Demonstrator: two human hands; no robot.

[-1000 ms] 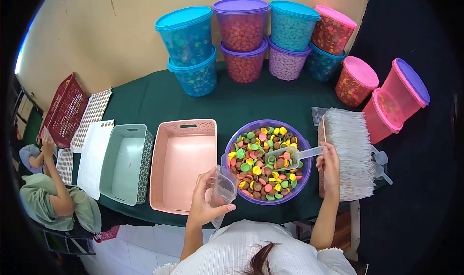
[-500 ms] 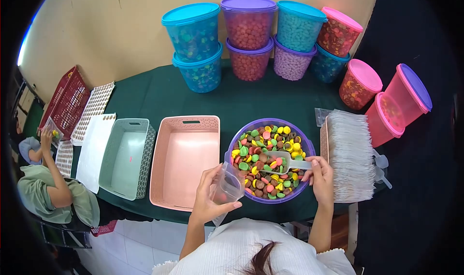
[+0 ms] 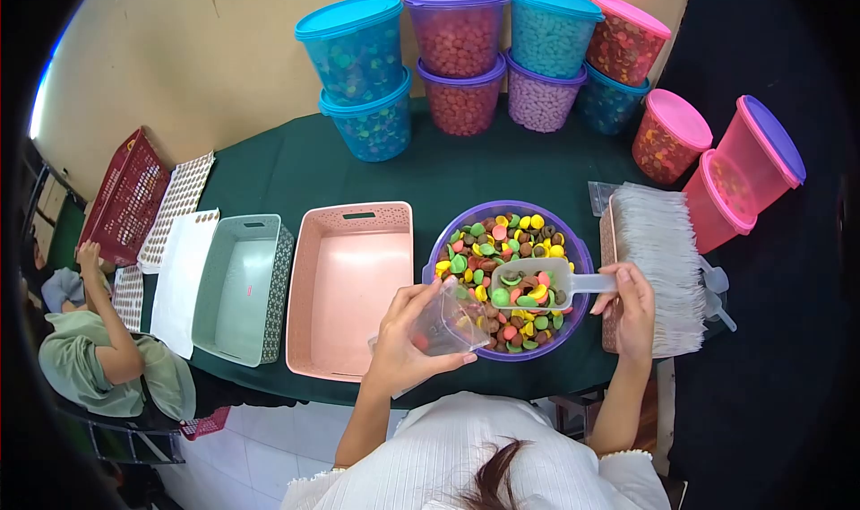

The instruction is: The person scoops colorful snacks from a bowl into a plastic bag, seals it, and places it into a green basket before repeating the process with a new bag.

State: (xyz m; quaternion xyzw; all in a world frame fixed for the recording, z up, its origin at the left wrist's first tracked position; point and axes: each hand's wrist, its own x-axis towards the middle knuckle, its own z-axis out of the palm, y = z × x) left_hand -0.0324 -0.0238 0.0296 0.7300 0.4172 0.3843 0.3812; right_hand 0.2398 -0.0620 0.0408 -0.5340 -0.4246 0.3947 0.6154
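My left hand (image 3: 405,341) is closed around a clear plastic pouch (image 3: 448,324), its mouth spread open and tilted toward the bowl. In my right hand (image 3: 632,306) is the handle of a translucent scoop (image 3: 543,284), which carries several green, yellow, pink and brown button-shaped candies. The scoop is held over a purple bowl (image 3: 587,241) filled with the same mixed candies (image 3: 488,232). The pouch's mouth is at the left of the scoop, a small gap between them.
A pink basket (image 3: 349,286) and a grey-green basket (image 3: 240,286) stand to the left. On the right are stacked clear pouches (image 3: 658,277) and spare scoops (image 3: 715,290). Lidded candy tubs (image 3: 367,120) line the back. Another person (image 3: 107,358) sits at far left by a red crate (image 3: 130,192).
The scoop has risen out of the candies with a load on it and shifted right. My left hand has brought the pouch up and right, over the bowl's near-left rim.
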